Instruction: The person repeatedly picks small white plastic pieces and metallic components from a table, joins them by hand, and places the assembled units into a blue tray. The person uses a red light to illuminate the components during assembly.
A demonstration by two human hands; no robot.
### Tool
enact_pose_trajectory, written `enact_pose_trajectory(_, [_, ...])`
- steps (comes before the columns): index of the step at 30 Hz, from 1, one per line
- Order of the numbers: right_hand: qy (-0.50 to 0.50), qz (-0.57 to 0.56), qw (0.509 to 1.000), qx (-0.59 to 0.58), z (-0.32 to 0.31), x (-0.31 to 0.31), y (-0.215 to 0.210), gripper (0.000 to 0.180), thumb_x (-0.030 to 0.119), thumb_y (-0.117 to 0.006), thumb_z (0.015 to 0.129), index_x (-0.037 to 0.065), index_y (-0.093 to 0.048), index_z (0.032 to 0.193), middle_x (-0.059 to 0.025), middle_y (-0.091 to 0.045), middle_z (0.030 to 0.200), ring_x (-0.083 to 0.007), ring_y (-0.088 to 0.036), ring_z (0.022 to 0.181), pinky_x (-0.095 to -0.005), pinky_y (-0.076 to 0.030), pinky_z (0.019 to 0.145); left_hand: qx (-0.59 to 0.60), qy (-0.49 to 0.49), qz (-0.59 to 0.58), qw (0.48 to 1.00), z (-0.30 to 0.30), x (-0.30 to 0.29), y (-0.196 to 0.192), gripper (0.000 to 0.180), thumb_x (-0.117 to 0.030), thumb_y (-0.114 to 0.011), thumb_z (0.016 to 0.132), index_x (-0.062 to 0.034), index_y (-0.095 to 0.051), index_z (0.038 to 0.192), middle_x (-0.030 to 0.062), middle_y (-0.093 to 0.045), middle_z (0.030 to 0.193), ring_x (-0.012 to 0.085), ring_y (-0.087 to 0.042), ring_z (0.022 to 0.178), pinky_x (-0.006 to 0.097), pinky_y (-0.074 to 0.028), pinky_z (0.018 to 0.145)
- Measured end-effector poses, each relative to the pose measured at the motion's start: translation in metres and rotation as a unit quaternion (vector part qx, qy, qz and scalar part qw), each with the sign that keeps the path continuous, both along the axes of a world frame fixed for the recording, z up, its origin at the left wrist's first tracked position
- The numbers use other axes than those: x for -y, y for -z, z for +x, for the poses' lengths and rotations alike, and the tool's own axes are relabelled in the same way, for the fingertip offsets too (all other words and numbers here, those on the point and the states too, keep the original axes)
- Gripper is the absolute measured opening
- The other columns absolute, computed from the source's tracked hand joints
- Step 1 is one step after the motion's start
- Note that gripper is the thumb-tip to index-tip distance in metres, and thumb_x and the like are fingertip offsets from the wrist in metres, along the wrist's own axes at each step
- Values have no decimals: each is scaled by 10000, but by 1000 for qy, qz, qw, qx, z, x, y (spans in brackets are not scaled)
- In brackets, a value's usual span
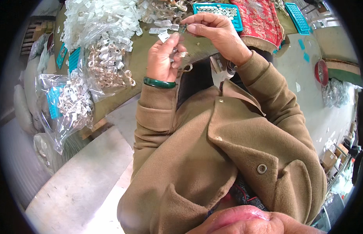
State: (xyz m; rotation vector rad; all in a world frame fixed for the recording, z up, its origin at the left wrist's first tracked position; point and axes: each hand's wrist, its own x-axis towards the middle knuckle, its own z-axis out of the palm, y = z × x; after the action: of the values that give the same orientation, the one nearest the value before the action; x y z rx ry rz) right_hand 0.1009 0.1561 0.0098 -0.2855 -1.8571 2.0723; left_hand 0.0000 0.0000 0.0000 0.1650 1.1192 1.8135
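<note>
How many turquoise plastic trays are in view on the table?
4, perhaps more hidden: one tray with round pieces beyond the hands, one at the far right, two at the left edge beside the bags.

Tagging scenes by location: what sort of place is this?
Probably a small piecework assembly workshop. Clear bags of metal rings and white tabs crowd the worktable, a teal tray of small parts sits beyond, and both hands, left hand and right hand, pinch small parts.

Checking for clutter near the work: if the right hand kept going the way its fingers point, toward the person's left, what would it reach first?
The right hand would likely first meet the small white tab at the left hand; depth is uncertain.
</note>
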Motion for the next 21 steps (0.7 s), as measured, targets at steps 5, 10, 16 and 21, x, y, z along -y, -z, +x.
enact_pose_trajectory(5, [3, 89, 996, -22, 10, -8, 9, 256, 107, -663, 908, 44, -675, 1155, 29, -664, 934, -40, -582, 857, -195, -484, 787, 154, 33, 39, 987, 5, -5, 4, 131, -160, -603, 935, -32, -617, 959, -15, -534, 632, 31, -388, 451, 167, -279, 387])
enact_pose_trajectory(10, [110, 31, 992, -44, 11, 2, 19, 184, 116, -693, 884, 21, -687, 1042, 23, -645, 850, -42, -567, 787, -199, -475, 705, -16, -94, -22, 995, 21, -15, 1, 94, -110, -635, 905, -34, -624, 959, -17, -538, 607, 37, -394, 436, 169, -279, 388])
enact_pose_trajectory(16, [59, -144, 987, -29, 10, 12, 28, 139, 121, -702, 869, 17, -670, 956, 19, -614, 798, -54, -530, 697, -202, -438, 629, -321, -170, -69, 929, 40, -25, 4, 65, -35, -648, 860, 6, -651, 910, -3, -630, 723, 44, -559, 570, 195, -430, 485])
enact_pose_trajectory(21, [-18, -301, 953, -34, 14, 10, 29, 81, 97, -646, 908, 53, -618, 970, 23, -609, 828, -63, -548, 700, -208, -451, 639, -391, -187, -47, 900, 42, -28, 9, 60, -36, -665, 853, 5, -660, 896, -21, -623, 732, 26, -525, 619, 195, -423, 527])
